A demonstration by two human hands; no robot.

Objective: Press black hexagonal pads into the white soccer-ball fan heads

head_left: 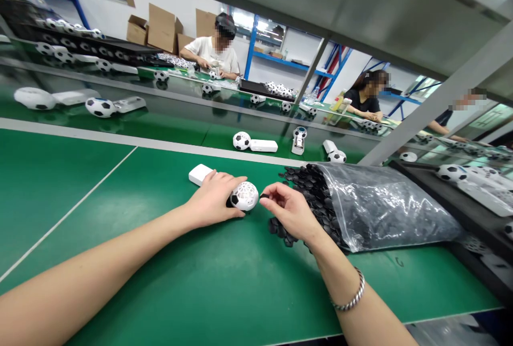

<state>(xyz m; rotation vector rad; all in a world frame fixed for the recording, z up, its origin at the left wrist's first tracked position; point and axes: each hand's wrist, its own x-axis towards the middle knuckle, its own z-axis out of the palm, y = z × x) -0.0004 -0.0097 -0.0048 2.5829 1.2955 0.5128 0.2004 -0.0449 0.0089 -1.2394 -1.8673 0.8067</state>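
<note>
My left hand (214, 197) is wrapped round a white device with a football-shaped head (245, 196) and a rectangular handle (199, 175). Open lattice shows on the ball, with a few black patches on its side. Just right of the ball, my right hand (289, 208) pinches a small black piece (264, 196) between thumb and fingertips; a small gap separates it from the ball. Beside and behind that hand, a heap of small black pieces (316, 196) spills from a clear plastic bag (385, 207) lying on its side.
Several football-headed devices (241, 141) lie on the dark belt (192, 135) beyond the green table (168, 276). At right stands a black tray (436, 212) holding more white devices. A slanted grey post (425, 89) rises behind the bag. Co-workers (218, 55) sit across the line.
</note>
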